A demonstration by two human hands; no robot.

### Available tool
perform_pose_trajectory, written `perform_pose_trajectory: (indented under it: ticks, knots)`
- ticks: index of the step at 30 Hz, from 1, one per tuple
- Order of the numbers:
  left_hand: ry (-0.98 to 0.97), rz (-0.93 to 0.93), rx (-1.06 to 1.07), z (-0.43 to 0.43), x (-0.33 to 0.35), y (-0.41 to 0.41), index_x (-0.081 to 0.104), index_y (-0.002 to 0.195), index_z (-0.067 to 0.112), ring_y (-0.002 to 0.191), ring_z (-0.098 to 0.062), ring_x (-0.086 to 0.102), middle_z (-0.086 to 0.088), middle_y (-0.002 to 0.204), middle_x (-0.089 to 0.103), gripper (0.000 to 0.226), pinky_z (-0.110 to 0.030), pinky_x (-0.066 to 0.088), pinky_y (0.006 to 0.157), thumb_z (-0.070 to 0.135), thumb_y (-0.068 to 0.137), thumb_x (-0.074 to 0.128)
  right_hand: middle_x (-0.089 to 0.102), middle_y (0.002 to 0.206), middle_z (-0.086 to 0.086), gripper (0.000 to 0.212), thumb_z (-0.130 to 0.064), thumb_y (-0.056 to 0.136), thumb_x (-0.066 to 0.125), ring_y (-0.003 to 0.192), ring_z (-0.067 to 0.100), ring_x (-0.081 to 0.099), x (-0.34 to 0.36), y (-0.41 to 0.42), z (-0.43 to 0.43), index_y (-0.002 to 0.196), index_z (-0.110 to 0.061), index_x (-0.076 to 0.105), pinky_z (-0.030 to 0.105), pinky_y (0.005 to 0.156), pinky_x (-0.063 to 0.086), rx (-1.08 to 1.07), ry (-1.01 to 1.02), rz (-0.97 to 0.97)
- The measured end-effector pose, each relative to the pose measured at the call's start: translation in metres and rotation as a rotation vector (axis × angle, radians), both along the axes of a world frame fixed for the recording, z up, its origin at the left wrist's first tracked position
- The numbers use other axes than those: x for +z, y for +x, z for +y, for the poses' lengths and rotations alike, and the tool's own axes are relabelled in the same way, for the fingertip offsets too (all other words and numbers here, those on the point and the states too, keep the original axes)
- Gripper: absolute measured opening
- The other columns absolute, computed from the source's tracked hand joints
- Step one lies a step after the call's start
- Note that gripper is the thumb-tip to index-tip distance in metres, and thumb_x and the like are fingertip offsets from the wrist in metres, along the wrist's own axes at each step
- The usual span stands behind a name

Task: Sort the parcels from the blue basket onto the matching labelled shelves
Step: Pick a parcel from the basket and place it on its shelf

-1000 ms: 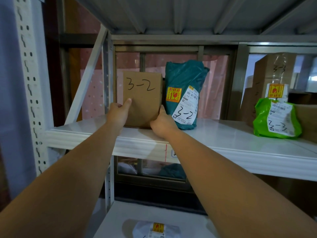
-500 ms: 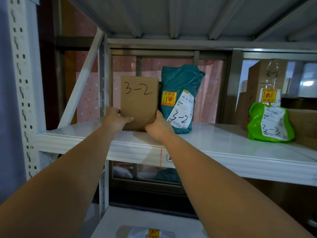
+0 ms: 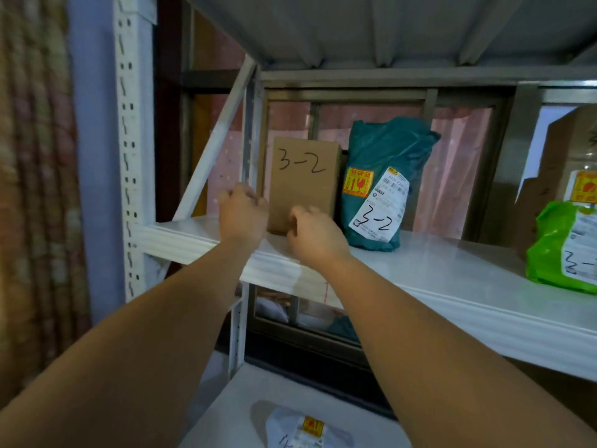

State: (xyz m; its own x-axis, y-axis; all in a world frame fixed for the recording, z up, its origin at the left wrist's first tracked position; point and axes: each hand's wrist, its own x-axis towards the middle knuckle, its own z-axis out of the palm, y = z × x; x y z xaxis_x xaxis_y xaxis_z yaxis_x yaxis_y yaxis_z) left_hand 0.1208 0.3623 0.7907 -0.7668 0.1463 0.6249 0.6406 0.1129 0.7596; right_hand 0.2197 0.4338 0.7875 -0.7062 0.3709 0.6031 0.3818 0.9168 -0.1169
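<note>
The box (image 3: 303, 182) marked 3-2 stands upright on the white shelf (image 3: 436, 273), just beside a teal bag (image 3: 384, 150). My left grip (image 3: 242, 215) curls at its lower left edge and my right grip (image 3: 315, 236) before its lower front. I cannot tell whether either grasps it.

A cardboard box (image 3: 303, 182) near centre bears handwritten "3-2". At its 3 o'clock, a teal bag (image 3: 387, 147) carries a yellow sticker (image 3: 358, 183) reading "易碎品" and a white label (image 3: 379, 205) marked "3-2". Far at 3 o'clock, a green bag (image 3: 549, 247) shows "3-", cut off by the frame edge.
</note>
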Motion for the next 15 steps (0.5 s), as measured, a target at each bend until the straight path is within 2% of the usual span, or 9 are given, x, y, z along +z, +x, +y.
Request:
perform_pose_trajectory:
  ticks: [3,6,8,10,12,14,15]
  knots:
    - [-0.312,0.256,0.005,-0.022,-0.014,0.008,0.058,0.101,0.014,0.101,-0.022,0.052,-0.008,0.119,0.047,0.011,-0.029,0.040,0.089,0.017,0.093,0.052,0.055,0.105,0.013,0.017,-0.011,0.094,0.044,0.095,0.033,0.058,0.002,0.003,-0.005,0.108,-0.008,0.054,0.034,0.061,0.034,-0.005,0.192,-0.044]
    - [-0.575,0.536,0.055,-0.050,-0.033,0.016,0.061,0.103,0.012,0.103,-0.024,0.053,-0.008,0.112,0.055,0.017,-0.038,0.046,0.089,0.018,0.092,0.049,0.055,0.110,0.011,0.023,-0.011,0.094,0.044,0.098,0.029,0.055,0.004,0.010,-0.015,0.116,-0.010,0.052,0.034,0.064,0.036,0.016,0.327,-0.052]
    - [-0.687,0.734,0.103,-0.068,-0.042,0.023,0.065,0.095,0.010,0.090,-0.026,0.059,-0.009,0.097,0.061,0.015,-0.039,0.052,0.077,0.014,0.087,0.052,0.054,0.113,0.011,0.029,-0.015,0.093,0.046,0.103,0.030,0.053,-0.001,0.008,-0.026,0.121,-0.011,0.051,0.036,0.071,0.041,0.120,0.393,0.019]
    - [-0.733,0.850,0.178,-0.089,-0.052,0.024,0.067,0.087,0.006,0.073,-0.030,0.062,-0.012,0.083,0.065,0.013,-0.037,0.052,0.061,0.011,0.079,0.058,0.058,0.103,0.013,0.024,-0.014,0.088,0.051,0.094,0.032,0.056,-0.021,-0.003,-0.042,0.110,-0.009,0.059,0.038,0.071,0.045,0.315,0.521,0.135]
    - [-0.914,0.736,0.227,-0.113,-0.069,0.028,0.064,0.099,0.002,0.081,-0.032,0.062,-0.014,0.093,0.065,0.021,-0.037,0.050,0.064,0.014,0.087,0.052,0.061,0.089,0.013,0.018,-0.015,0.081,0.056,0.078,0.031,0.059,-0.057,-0.017,-0.062,0.096,-0.008,0.065,0.037,0.063,0.046,0.419,0.537,0.179]
    - [-1.164,0.537,0.230,-0.135,-0.098,0.026,0.059,0.111,0.005,0.094,-0.032,0.061,-0.014,0.107,0.063,0.028,-0.036,0.046,0.068,0.019,0.094,0.042,0.060,0.081,0.014,0.017,-0.014,0.076,0.058,0.067,0.031,0.058,-0.102,-0.029,-0.081,0.089,-0.007,0.066,0.033,0.052,0.039,0.463,0.438,0.112]
    - [-1.266,0.432,0.217,-0.145,-0.115,0.024,0.059,0.111,0.006,0.096,-0.031,0.061,-0.013,0.108,0.062,0.027,-0.036,0.044,0.067,0.019,0.094,0.041,0.059,0.083,0.015,0.016,-0.013,0.077,0.059,0.067,0.033,0.058,-0.126,-0.033,-0.091,0.091,-0.007,0.065,0.033,0.052,0.035,0.487,0.364,0.036]
